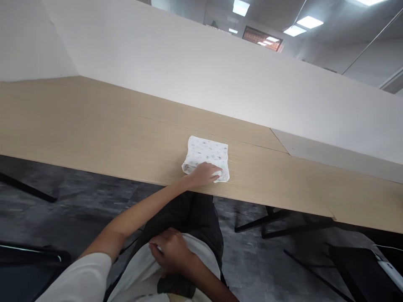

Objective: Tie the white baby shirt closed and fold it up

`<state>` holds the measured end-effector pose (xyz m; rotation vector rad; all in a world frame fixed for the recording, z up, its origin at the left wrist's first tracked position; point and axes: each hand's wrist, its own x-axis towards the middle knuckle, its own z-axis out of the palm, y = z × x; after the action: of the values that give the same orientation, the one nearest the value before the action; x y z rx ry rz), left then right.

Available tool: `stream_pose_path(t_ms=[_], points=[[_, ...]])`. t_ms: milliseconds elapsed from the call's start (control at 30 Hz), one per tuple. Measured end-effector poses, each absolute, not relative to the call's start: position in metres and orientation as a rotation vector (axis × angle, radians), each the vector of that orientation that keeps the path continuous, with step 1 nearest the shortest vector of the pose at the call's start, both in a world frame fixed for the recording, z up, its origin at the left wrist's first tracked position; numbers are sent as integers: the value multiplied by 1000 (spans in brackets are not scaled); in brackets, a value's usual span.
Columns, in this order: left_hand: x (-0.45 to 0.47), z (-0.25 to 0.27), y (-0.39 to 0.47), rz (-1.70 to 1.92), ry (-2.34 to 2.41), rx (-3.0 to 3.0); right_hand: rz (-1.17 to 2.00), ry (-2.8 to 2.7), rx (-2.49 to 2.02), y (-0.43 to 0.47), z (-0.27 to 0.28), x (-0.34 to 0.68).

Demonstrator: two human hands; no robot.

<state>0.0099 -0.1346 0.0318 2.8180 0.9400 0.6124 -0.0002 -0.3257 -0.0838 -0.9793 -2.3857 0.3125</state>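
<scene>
A folded white cloth [208,150] with a small scattered print lies on the light wooden table, near its front edge. Its near left corner bulges up in a rolled fold. My left hand [204,173] rests on the near part of the cloth, palm down, with the fingers stretched out and somewhat apart. Held back over my lap, in front of my shirt, my right hand [170,249] has its fingers curled in. No object shows in it, and it is away from the table and the cloth.
The long wooden table [126,134] runs across the view, with a white partition [176,63] along its back. Below, black metal legs [255,222] stand on the dark floor. A dark chair [28,268] is at lower left, another dark seat [362,268] at lower right.
</scene>
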Motion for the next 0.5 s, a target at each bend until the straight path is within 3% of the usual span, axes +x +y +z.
stream_pose_path(t_ms=[133,267,367,500], points=[[-53,34,-129,760,981,2808,161,-1961,-1012,-309,-46,60],[-115,23,-113,742,1023,2891,-219,-1707,-1246,-270,-11,148],[-131,14,-100,732,989,2915,-317,-1821,-1456,-231,2,195],[-121,13,-86,726,925,2932,-211,-2064,-1440,-188,4,215]])
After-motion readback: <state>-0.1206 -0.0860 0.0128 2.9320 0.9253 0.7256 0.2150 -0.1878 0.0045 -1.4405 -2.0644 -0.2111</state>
